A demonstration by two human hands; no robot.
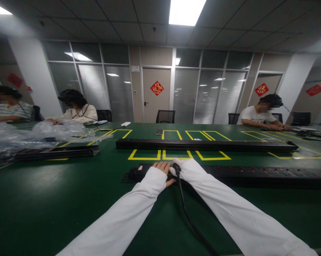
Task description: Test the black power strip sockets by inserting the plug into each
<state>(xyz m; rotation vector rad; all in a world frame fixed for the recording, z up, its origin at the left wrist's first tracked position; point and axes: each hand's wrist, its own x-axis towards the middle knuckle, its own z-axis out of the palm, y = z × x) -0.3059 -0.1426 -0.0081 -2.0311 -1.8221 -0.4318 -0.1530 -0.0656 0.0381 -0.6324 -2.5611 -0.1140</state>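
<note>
A long black power strip [256,174] with a row of small red marks lies across the near part of the green table. My left hand [162,170] grips it near its left end, fingers over the top and thumb on the near side. Close beside it, my right hand [180,165], which looks gloved in white, is closed around a black plug [177,168] held against the strip. From the plug a thick black cable [188,209] runs down towards me. Whether the plug sits in a socket is hidden by my fingers.
A second long black strip [203,145] lies parallel behind. Clear plastic bags [51,133] and a shorter black strip [56,152] are at the left. Yellow tape outlines [144,158] mark the table. Several people sit along the far side; dark cables [313,133] lie far right.
</note>
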